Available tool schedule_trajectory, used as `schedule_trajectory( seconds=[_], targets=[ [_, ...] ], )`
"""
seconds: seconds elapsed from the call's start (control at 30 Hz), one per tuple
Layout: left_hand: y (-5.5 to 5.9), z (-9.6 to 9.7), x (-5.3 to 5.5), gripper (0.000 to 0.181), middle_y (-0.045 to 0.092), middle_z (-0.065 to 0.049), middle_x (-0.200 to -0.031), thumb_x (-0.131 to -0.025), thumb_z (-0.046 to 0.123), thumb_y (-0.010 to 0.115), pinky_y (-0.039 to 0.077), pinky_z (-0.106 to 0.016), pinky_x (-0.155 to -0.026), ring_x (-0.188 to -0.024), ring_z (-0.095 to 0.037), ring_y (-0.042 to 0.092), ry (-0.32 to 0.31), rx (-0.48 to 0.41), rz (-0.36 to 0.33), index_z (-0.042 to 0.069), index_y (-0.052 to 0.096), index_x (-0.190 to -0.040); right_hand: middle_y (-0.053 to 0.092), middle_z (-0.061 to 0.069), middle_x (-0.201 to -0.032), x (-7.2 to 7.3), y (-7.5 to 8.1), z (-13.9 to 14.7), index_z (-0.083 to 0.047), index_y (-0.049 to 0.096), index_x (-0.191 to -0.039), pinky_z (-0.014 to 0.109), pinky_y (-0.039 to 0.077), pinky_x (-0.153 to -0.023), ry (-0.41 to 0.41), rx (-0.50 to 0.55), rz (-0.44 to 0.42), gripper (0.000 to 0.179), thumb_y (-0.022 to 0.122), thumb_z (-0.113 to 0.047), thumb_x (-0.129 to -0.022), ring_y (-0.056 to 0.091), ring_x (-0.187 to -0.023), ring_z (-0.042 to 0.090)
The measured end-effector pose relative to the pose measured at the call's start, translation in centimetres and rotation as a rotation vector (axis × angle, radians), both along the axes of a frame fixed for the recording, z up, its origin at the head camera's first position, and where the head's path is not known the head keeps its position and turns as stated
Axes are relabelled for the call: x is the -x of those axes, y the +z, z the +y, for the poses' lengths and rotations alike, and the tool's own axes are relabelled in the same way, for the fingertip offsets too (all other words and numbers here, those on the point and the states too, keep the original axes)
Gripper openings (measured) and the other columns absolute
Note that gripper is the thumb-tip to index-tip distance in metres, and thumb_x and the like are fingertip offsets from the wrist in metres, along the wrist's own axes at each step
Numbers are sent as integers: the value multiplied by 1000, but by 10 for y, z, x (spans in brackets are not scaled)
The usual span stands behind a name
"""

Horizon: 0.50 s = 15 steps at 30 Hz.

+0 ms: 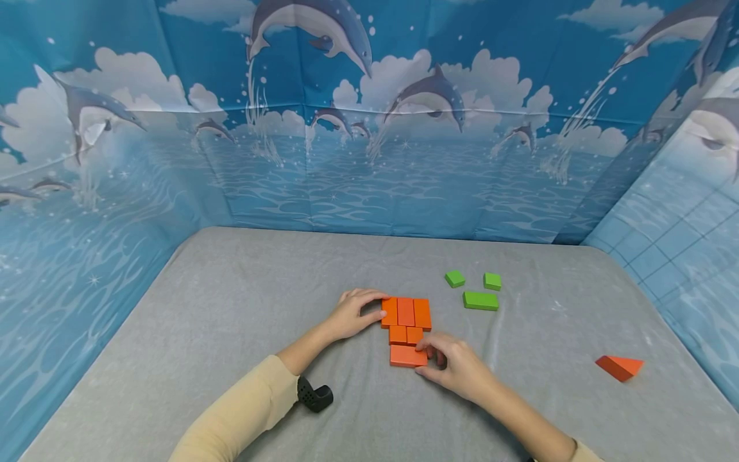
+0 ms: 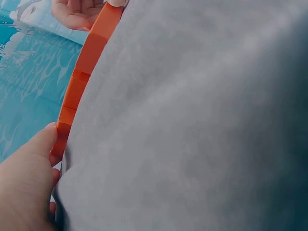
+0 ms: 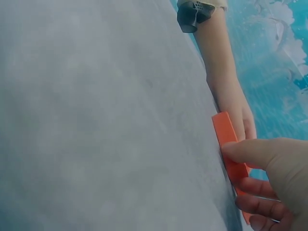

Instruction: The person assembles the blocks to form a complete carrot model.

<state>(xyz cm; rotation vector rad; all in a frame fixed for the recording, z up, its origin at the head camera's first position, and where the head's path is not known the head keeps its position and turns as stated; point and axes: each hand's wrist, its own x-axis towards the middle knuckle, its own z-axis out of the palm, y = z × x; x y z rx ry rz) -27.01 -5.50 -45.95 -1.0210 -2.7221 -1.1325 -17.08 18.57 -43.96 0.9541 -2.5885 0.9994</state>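
Note:
On the grey cloth, several flat orange blocks lie together: three upright ones form a far row, two smaller ones a middle row, and one wide orange block (image 1: 407, 356) lies nearest. My left hand (image 1: 353, 312) holds the far row's leftmost orange block (image 1: 389, 312) at its left side, index finger at the far corner and thumb on the side. My right hand (image 1: 458, 367) grips the right end of the wide block between thumb and fingers. In the right wrist view, the right thumb presses the near face of this orange block (image 3: 224, 126). The left wrist view shows the blocks edge-on.
Beyond the orange blocks to the right lie a long green block (image 1: 480, 301) and two small ones, a tilted green block (image 1: 455, 278) and a squarer green block (image 1: 492, 281). An orange triangular block (image 1: 620, 367) rests far right. Dolphin-printed curtain (image 1: 369, 173) borders the grey table (image 1: 254, 269).

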Motion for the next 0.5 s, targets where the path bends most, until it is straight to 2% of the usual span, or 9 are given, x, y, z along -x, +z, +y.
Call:
schedule_trajectory(
  seconds=[0.13,0.27,0.5],
  targets=[
    [2,0,-1,38,54,-3,-129,-90,29,58,22,-47,-99,-122,-23,41,-2,0,-1,16,56,-126,55,-8,-77,0,-2,-1,-14,64,-89,15,38,-52,0,-6,37,27,80,-12,-68,42,-56,2],
    [2,0,-2,38,54,-3,-128,-90,30,58,22,-47,-99,-122,-23,42,-3,-5,-4,16,56,-126,52,-9,-71,0,-3,-1,-14,66,-86,15,37,-50,-10,6,67,24,80,-10,-67,41,-55,1],
    [0,0,0,38,54,-2,-129,-90,30,58,22,-46,-100,-122,-22,42,1,1,-4,17,56,-126,48,-9,-67,0,-5,-3,-15,67,-81,15,36,-48,-51,-4,79,20,81,-12,-67,40,-54,-1]
  ],
)
